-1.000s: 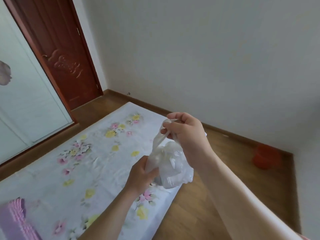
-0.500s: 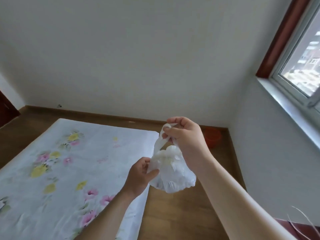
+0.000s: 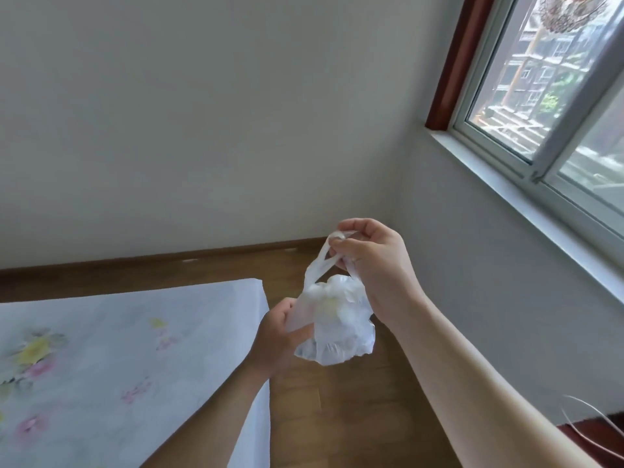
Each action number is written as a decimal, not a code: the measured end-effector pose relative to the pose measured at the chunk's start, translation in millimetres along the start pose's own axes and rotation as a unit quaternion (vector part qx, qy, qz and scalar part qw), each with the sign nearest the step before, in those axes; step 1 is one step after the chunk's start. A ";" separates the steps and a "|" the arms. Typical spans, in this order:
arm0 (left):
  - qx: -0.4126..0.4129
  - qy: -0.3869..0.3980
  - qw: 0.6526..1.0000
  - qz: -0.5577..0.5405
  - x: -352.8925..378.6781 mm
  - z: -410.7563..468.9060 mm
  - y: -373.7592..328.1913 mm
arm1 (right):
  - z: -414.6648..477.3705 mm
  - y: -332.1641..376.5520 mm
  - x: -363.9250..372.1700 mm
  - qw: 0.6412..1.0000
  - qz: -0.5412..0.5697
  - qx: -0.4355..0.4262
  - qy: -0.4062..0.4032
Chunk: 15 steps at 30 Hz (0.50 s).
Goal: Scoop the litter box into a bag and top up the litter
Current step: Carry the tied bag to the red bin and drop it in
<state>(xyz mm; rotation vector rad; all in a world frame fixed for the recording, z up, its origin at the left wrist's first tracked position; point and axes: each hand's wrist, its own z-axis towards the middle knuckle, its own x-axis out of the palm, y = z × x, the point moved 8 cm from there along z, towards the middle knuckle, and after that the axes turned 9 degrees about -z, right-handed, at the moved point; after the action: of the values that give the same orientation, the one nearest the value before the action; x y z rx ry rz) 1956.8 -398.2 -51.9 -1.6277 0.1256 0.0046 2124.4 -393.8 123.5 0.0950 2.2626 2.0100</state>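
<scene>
The right hand [image 3: 374, 265] is closed in a pinch, thumb and curled fingers clamped on the handle loops of a thin, translucent white plastic bag [image 3: 332, 324], and it holds those loops up above the bag's bulging body. The left hand [image 3: 282, 332] sits lower and to the left, fingers wrapped around the side of the bag just under its gathered neck, gripping the crumpled plastic. The bag hangs in the air between the two hands, knotted or bunched at the top, with something pale and faintly yellow showing through its skin; what it holds cannot be made out. Both bare forearms reach in from the bottom edge of the view. Below and left of the left hand lies a white sheet [image 3: 101, 349] printed with pink and yellow flowers, its corner ending just beside that hand. Under the bag runs a brown wooden floor [image 3: 337, 417], edged by a dark skirting board along a plain pale wall [image 3: 202, 113]. To the right, a window [image 3: 557, 96] with a grey frame and a reddish wooden surround looks out on buildings.
</scene>
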 end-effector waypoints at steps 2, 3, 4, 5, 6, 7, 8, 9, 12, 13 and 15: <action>0.001 0.006 1.000 0.002 6.6 31.6 -0.6 | 28.0 0.9 -7.4 1.000 -0.002 -0.002 -0.012; 0.001 0.008 1.000 0.004 11.0 47.7 -1.1 | 43.5 0.6 -11.4 1.000 -0.004 -0.001 -0.017; 0.002 0.011 1.000 0.005 15.9 63.9 -1.4 | 59.6 0.2 -15.7 1.000 -0.003 0.000 -0.020; 0.002 0.014 1.000 0.003 21.2 80.3 -1.2 | 76.1 -0.1 -20.0 1.000 -0.001 0.001 -0.022; 0.001 0.017 1.000 0.001 26.9 97.3 -1.1 | 93.2 -0.5 -24.6 1.000 0.003 0.001 -0.023; 0.000 0.020 1.000 -0.002 32.6 114.4 -0.8 | 110.8 -0.7 -29.1 1.000 0.006 0.001 -0.023; -0.003 0.023 1.000 -0.006 38.4 131.5 -0.8 | 128.3 -0.9 -33.4 1.000 0.008 0.003 -0.022; -0.005 0.022 1.000 -0.009 43.8 148.2 -1.1 | 145.1 -0.3 -37.4 1.000 0.008 0.004 -0.020; -0.009 0.011 1.000 -0.009 53.7 194.0 -4.1 | 193.1 2.7 -45.2 1.000 0.006 0.009 -0.013; -0.011 0.010 1.000 -0.013 55.7 208.4 -5.7 | 208.1 4.2 -46.9 1.000 0.004 0.011 -0.011; -0.017 0.012 1.000 -0.019 57.8 237.2 -7.3 | 237.5 8.4 -50.7 1.000 0.002 0.015 -0.013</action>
<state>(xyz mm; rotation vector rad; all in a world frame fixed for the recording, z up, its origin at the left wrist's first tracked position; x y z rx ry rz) 2032.3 -166.2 -63.8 -1.6635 0.1132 -0.0414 2204.4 -165.0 106.7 0.1272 2.2806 1.9649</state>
